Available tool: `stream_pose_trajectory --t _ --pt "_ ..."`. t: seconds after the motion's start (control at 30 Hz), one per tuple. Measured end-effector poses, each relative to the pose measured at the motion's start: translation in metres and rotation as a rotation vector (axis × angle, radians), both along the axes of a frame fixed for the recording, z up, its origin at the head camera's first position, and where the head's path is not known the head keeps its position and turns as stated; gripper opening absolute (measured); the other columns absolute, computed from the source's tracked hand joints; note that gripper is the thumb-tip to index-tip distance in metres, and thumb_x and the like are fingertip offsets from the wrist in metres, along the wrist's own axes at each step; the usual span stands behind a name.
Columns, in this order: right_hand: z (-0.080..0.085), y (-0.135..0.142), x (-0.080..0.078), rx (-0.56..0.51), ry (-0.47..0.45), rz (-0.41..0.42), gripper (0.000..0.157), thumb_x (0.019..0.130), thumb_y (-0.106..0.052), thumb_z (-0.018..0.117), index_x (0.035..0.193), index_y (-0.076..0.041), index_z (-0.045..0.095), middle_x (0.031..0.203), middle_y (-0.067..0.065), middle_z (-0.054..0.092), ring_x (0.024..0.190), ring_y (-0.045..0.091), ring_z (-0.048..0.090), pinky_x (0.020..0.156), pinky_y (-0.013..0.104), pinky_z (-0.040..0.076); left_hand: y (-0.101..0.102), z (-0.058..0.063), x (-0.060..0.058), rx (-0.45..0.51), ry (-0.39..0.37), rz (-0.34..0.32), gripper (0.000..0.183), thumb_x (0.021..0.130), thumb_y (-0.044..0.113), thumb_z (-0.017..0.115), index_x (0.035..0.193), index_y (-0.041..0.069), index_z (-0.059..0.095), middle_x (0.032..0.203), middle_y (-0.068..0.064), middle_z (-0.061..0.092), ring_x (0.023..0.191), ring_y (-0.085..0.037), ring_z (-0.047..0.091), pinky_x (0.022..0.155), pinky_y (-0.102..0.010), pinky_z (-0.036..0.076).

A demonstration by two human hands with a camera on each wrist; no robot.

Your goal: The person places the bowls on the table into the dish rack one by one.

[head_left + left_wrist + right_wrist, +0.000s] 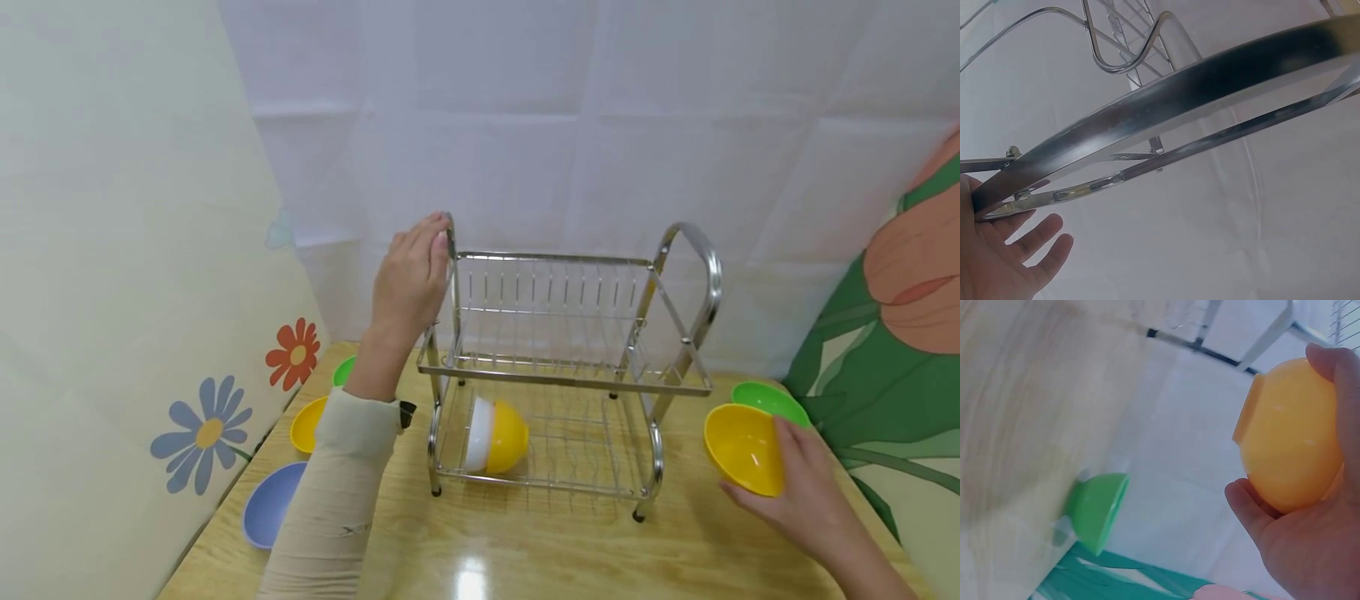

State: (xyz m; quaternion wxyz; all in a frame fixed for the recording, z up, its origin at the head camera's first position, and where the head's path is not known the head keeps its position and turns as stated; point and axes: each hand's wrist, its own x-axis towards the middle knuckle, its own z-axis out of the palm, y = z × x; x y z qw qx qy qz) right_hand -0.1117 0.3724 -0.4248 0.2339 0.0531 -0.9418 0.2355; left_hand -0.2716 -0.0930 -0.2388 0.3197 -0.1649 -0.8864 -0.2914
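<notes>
My left hand (411,279) holds the left side frame of a two-tier metal dish rack (562,382). In the left wrist view, the fingers (1040,237) show beside the rack's curved bar (1166,97), partly hidden by it. To the right of the rack, my right hand (806,487) grips a yellow bowl (738,446) by its side, the bowl's hollow facing the head camera. The right wrist view shows this yellow bowl's (1291,437) rounded underside between thumb and fingers. On the rack's lower tier, a white bowl (478,437) and a yellow bowl (507,437) lie nested on their sides, at the left end.
A green bowl (772,400) stands on the wooden table (555,550) behind the right hand. Left of the rack, partly behind the left arm, are a blue bowl (272,504), another yellow bowl (306,425) and another green bowl (343,371). White cloth (525,125) hangs behind.
</notes>
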Motion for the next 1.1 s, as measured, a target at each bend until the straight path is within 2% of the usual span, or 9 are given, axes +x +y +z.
stream_pose_trajectory --t 0.2,0.37,0.5,0.53,0.6,0.77,0.83,0.97,1.1 --pt "0.011 -0.017 0.006 0.025 -0.016 0.041 0.123 0.058 -0.027 0.096 0.149 0.016 0.024 0.136 0.041 0.033 0.113 0.056 0.035 0.087 0.070 0.034 -0.002 -0.001 0.000 -0.007 -0.002 -0.006 0.050 0.109 0.037 0.026 0.146 0.014 0.050 0.157 0.000 0.045 0.144 -0.022 0.042 0.122 -0.039 0.031" --pt "0.019 -0.031 0.012 0.050 -0.036 0.064 0.124 0.060 -0.029 0.096 0.151 0.012 0.024 0.141 0.038 0.033 0.116 0.054 0.036 0.105 0.070 0.032 -0.005 -0.002 0.000 -0.020 0.002 -0.019 0.051 0.109 0.039 0.026 0.147 0.014 0.049 0.157 0.000 0.044 0.140 -0.026 0.044 0.118 -0.042 0.036" --pt "0.024 -0.038 0.014 0.072 -0.017 0.094 0.125 0.056 -0.030 0.097 0.152 0.010 0.027 0.142 0.035 0.036 0.115 0.051 0.041 0.096 0.071 0.040 -0.005 -0.002 -0.001 -0.023 0.009 -0.038 0.051 0.109 0.038 0.026 0.147 0.013 0.049 0.157 -0.002 0.044 0.138 -0.028 0.044 0.117 -0.043 0.036" --pt "0.025 -0.040 0.014 0.081 -0.012 0.102 0.126 0.056 -0.031 0.097 0.153 0.008 0.027 0.142 0.034 0.037 0.114 0.050 0.043 0.090 0.069 0.044 -0.006 -0.002 -0.002 -0.024 0.014 -0.044 0.051 0.109 0.038 0.027 0.147 0.013 0.049 0.157 -0.002 0.045 0.137 -0.028 0.044 0.117 -0.043 0.036" --pt "0.026 -0.042 0.015 0.098 0.007 0.121 0.128 0.053 -0.032 0.098 0.153 0.006 0.029 0.141 0.033 0.040 0.112 0.048 0.047 0.092 0.048 0.053 -0.006 -0.002 -0.002 -0.031 0.030 -0.052 0.050 0.109 0.038 0.028 0.146 0.012 0.050 0.156 -0.003 0.046 0.137 -0.029 0.044 0.116 -0.043 0.036" --pt "0.028 -0.048 0.017 0.135 0.012 0.145 0.130 0.052 -0.036 0.099 0.155 0.002 0.029 0.143 0.032 0.042 0.112 0.045 0.050 0.090 0.035 0.056 -0.006 -0.002 -0.004 -0.060 0.054 -0.061 0.051 0.108 0.041 0.034 0.145 0.011 0.051 0.154 -0.003 0.048 0.136 -0.028 0.044 0.116 -0.042 0.036" --pt "0.030 -0.053 0.018 0.145 -0.012 0.145 0.129 0.053 -0.038 0.098 0.155 0.002 0.029 0.144 0.031 0.041 0.114 0.045 0.049 0.084 0.051 0.057 -0.006 -0.002 -0.004 -0.074 0.049 -0.061 0.053 0.107 0.044 0.036 0.146 0.011 0.050 0.155 -0.003 0.047 0.136 -0.028 0.043 0.115 -0.043 0.036" --pt "0.033 -0.063 0.021 0.146 -0.074 0.155 0.126 0.057 -0.041 0.096 0.154 0.004 0.030 0.147 0.030 0.039 0.118 0.044 0.047 0.088 0.046 0.057 -0.007 -0.002 -0.003 -0.089 0.049 -0.054 0.056 0.106 0.045 0.041 0.149 0.010 0.044 0.153 -0.008 0.049 0.133 -0.030 0.044 0.112 -0.046 0.039" --pt "0.037 -0.075 0.022 0.159 -0.106 0.164 0.126 0.058 -0.043 0.095 0.154 0.003 0.028 0.149 0.029 0.038 0.121 0.043 0.045 0.088 0.060 0.054 -0.008 -0.002 0.000 -0.095 0.074 -0.025 0.060 0.105 0.045 0.044 0.152 0.009 0.038 0.147 -0.015 0.052 0.129 -0.033 0.046 0.108 -0.048 0.042"
